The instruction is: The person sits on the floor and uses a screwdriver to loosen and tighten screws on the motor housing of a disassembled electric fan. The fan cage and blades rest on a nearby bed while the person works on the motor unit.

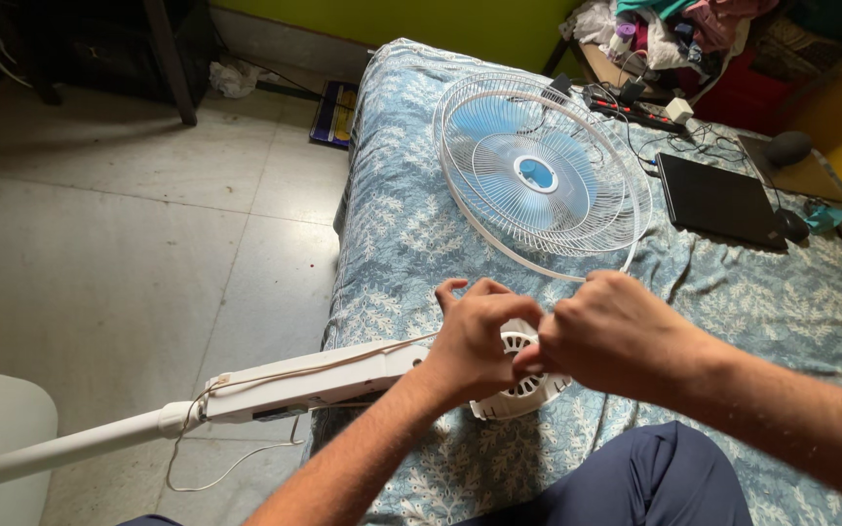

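Two bare hands meet over the round white plastic motor housing (523,385) of a stripped pedestal fan, which lies at the near edge of a bed covered in a blue-and-white leaf-patterned sheet (411,234). The left hand (475,341) curls over the housing's left side and the right hand (616,336) closes in from the right, its fingers pinched at the vented face; what they pinch is hidden, so I cannot tell whether a small part is held or only the housing itself. The fan's white neck and pole (246,394) run off the bed to the left with a thin white cord (236,458) looping below. Judging by how things lie, the dismantling is well along: the white wire grille with the pale blue blades (538,170) inside it already rests apart, farther up the bed, and only the motor end remains in hand. A closed black laptop (718,200) and a black power strip (635,109) sit beyond.
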